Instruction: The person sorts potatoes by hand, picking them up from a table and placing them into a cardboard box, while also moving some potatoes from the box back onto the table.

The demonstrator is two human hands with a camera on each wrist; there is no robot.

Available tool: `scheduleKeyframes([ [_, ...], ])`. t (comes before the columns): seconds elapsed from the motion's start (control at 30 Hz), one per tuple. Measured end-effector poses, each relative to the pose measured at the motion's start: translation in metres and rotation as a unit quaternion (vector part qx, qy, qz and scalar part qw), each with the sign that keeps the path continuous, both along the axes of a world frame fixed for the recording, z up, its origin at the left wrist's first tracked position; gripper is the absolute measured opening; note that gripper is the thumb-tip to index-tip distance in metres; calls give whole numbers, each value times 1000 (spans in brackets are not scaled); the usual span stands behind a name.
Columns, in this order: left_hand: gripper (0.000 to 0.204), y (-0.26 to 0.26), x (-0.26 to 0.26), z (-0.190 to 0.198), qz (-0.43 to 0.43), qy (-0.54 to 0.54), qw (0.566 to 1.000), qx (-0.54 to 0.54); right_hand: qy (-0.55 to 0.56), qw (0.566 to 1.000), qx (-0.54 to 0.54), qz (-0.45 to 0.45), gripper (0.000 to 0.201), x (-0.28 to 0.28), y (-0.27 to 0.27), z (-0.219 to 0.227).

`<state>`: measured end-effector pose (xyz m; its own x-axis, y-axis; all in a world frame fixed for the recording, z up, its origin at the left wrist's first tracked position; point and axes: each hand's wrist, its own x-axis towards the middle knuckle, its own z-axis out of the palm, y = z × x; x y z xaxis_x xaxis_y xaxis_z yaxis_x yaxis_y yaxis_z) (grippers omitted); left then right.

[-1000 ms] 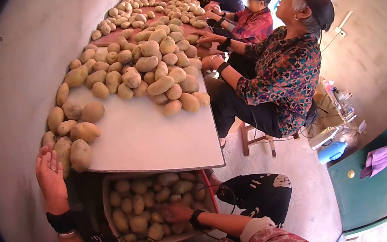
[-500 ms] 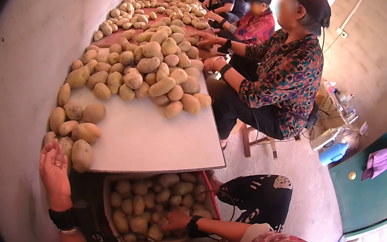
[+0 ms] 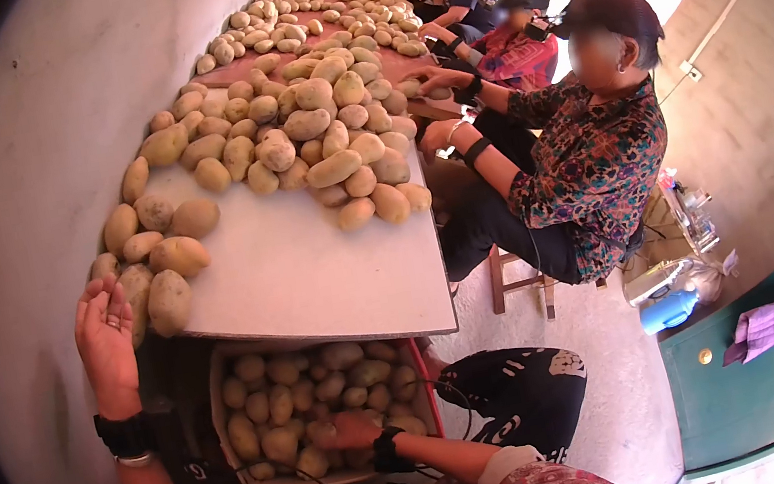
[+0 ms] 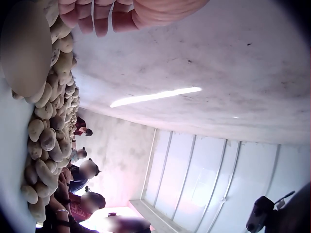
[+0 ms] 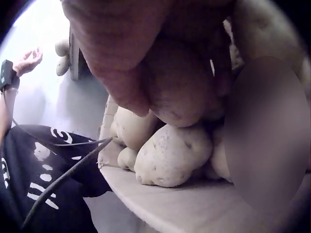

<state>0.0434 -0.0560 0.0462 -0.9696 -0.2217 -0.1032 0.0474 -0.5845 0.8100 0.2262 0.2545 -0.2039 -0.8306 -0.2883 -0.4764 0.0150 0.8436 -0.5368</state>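
Observation:
My left hand is raised at the table's near left corner, palm up with its fingers loosely bent and nothing in them. Right beside its fingertips lie several large potatoes. Below the table edge, my right hand reaches into a box full of potatoes. In the right wrist view, that hand's thumb and fingers grip a potato. Just under it sits a knobbly pale potato against the box wall. Part of the right wrist view is blurred.
A heap of potatoes covers the far part of the white table. A wall runs close along the left. On the right, a person in a patterned shirt sits at the table, with others beyond. Cables cross by the box.
My right hand has shifted slightly within the box. The left hand keeps its raised pose near the corner potatoes. The nearest seated person has lowered their head toward the table.

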Motion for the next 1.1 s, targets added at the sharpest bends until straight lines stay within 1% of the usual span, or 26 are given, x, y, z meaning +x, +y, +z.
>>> scheduleKeyframes([
  [0.03,19,-2,3,-1,0,6,1000,6,122,989,-76,46,50,1,9,-33],
  [0.07,17,-2,4,0,-11,31,999,18,235,954,-158,96,47,2,3,-34],
  [0.1,16,-1,7,0,-17,47,998,31,137,964,-230,3,43,9,1,-34],
  [0.13,15,1,8,1,-17,62,998,25,29,953,-290,-85,39,2,-1,11],
  [0.2,13,8,12,12,0,64,998,9,100,963,-235,-89,47,3,-9,26],
  [0.23,14,6,12,14,-1,52,999,9,83,962,-249,-70,47,3,-16,26],
  [0.27,13,5,13,18,16,22,1000,5,-39,930,-332,-156,39,2,-19,25],
  [0.3,14,4,13,22,26,18,1000,1,-161,871,-397,-242,35,4,-18,23],
  [0.33,14,3,14,24,35,14,999,-2,-172,870,-396,-236,35,6,-13,24],
  [0.4,14,1,14,28,46,-1,999,-7,-36,908,-399,-120,42,3,-10,22],
  [0.43,15,0,13,30,47,-5,999,-6,163,930,-328,-23,44,-2,-11,5],
  [0.47,15,1,13,32,54,-11,998,-4,156,932,-327,-18,44,-8,-18,29],
  [0.5,15,2,14,33,51,-6,999,-9,-85,837,-513,-171,46,-17,-20,54],
  [0.53,15,3,15,32,48,0,999,-15,-312,638,-633,-308,48,-28,-26,85],
  [0.57,16,3,14,31,54,1,999,-6,-316,638,-632,-307,48,-38,-29,103],
  [0.63,16,3,15,33,55,3,998,-7,-288,655,-672,-191,52,-59,-35,135],
  [0.67,16,3,16,34,53,5,999,-6,-288,655,-672,-191,52,-68,-41,155],
  [0.73,16,3,15,32,54,3,999,-4,-192,720,-651,-145,56,-86,-50,192],
  [0.77,16,2,15,32,55,4,998,-4,-192,720,-651,-144,56,-94,-53,206],
  [0.8,16,1,15,32,57,4,998,-6,-122,774,-608,-129,59,-102,-58,216],
  [0.83,16,1,15,31,55,8,998,-2,-50,821,-558,-111,61,-110,-62,221],
  [0.87,16,2,15,30,53,11,999,3,-51,821,-558,-111,61,-120,-68,223],
  [0.93,16,3,15,32,55,9,998,-4,140,872,-458,-100,61,-138,-82,223],
  [0.97,16,3,15,32,58,10,998,-12,141,873,-456,-101,61,-145,-86,222],
  [1.03,15,4,15,32,58,14,998,-6,302,903,-295,-78,52,-162,-97,214],
  [1.1,15,0,15,33,61,15,998,-3,360,893,-262,-68,49,-176,-106,205],
])
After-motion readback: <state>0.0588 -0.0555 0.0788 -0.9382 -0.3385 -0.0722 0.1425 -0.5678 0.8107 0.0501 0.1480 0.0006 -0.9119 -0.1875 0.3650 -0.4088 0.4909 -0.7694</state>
